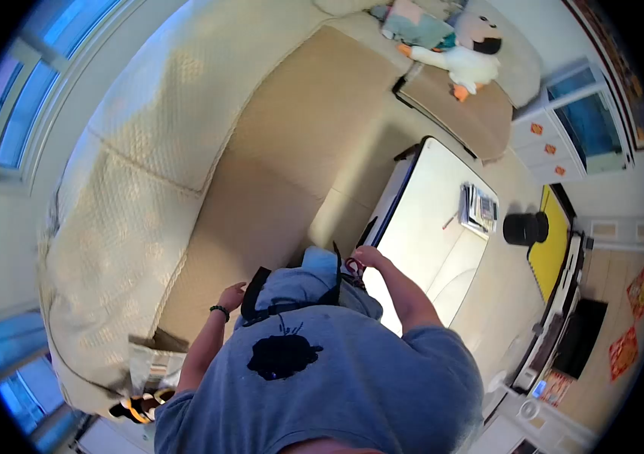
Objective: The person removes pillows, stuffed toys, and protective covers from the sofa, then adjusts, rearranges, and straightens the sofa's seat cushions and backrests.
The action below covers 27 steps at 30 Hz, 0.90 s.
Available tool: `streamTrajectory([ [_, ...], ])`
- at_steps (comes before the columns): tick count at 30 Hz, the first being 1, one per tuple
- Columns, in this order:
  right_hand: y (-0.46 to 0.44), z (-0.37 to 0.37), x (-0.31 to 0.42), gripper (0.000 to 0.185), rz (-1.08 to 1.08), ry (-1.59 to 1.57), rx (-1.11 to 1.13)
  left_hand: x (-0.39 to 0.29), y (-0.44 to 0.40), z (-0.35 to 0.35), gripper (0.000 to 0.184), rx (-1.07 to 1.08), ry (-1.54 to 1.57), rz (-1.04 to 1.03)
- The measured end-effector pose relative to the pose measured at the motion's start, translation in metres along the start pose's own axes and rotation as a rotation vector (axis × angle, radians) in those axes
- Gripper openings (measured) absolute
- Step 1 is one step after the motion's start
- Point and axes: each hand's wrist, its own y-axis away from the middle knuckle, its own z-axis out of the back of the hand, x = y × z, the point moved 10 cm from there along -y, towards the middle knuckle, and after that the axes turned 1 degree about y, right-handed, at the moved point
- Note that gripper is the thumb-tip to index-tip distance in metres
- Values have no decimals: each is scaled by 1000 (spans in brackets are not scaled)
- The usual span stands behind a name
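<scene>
Clock directions run from the center of the head view. At 6 o'clock, a gray-blue T-shirt (367,378) with a black print. At 8, the left hand (232,296), wearing a beaded bracelet (220,311), lies just beside a black strap (255,292); its grip cannot be told. At 4, the right hand (369,257) meets a red looped item (353,266); whether its grip is closed cannot be told. At 3, the white tabletop (420,234) bears magazines (479,208). At 1 to 2, a plush duck (473,68).

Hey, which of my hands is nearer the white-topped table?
Right. Your right hand appears beside the white-topped table; your left hand is farther off, across your body, toward the sofa.
</scene>
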Motion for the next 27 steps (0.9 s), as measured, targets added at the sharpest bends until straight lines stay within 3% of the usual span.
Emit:
streamTrajectory([
  [1, 10, 17, 4, 33, -11, -15, -112, 20, -15, 5, 47, 10, -19, -22],
  [3, 17, 8, -35, 31, -250, -672, -435, 30, -25, 28, 51, 33, -184, 126],
  [5, 19, 13, -40, 26, -167, -740, -573, 47, -51, 52, 50, -35, -152, 157],
  [7, 20, 9, -38, 27, -196, -766, -397, 32, -67, 82, 50, -139, -118, 175],
  [9, 39, 38, -33, 31, -237, -743, -395, 24, -104, 92, 49, -177, -90, 116],
  [11, 54, 22, -46, 47, -572, -766, -37, -1, -131, 106, 49, -210, -64, 59],
  [13, 43, 4, -72, 50, -554, -756, 53, -47, -156, 103, 46, -153, 179, 68],
  [15, 32, -11, -84, 38, -465, -1116, 165, -88, -190, 100, 45, -133, 185, 49],
  [16, 22, -3, -96, 25, -409, -1107, 146, -106, -207, 94, 45, -114, 199, 39],
  [20, 7, 56, -147, 19, -281, -1203, -24, -172, -279, 64, 46, -73, 228, -1],
  [21, 17, 74, -156, 19, -284, -1203, -25, -199, -288, 60, 45, -53, 47, -59],
  [22, 16, 74, -165, 19, -276, -1264, 62, -212, -302, 48, 45, -26, -138, -107],
  [24, 20, 80, -178, 19, -260, -1272, 297, -256, -313, 36, 45, 4, -127, -131],
  [27, 23, 95, -206, 19, -322, -1230, 370, -317, -348, 20, 44, 52, -85, -166],
])
